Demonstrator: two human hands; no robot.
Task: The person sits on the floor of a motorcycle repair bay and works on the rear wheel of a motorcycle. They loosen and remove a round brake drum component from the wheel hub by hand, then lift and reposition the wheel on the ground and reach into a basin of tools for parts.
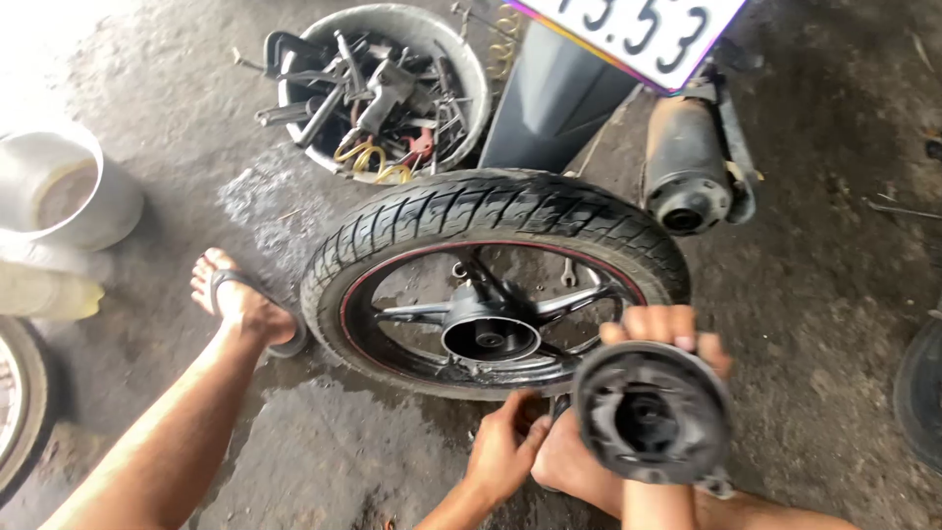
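Stained, greasy concrete floor (805,294). Just beyond the hands (589,432), a black motorcycle wheel (491,275) lying flat on it. Farther off past the wheel, a round tub of tools (383,88). Well to the left of the hands, a white bucket (64,191) and part of another wheel (15,402).

The round brake plate (653,412) hides most of the right hand (667,329). Another wheel (18,402) is cut off at the left edge.
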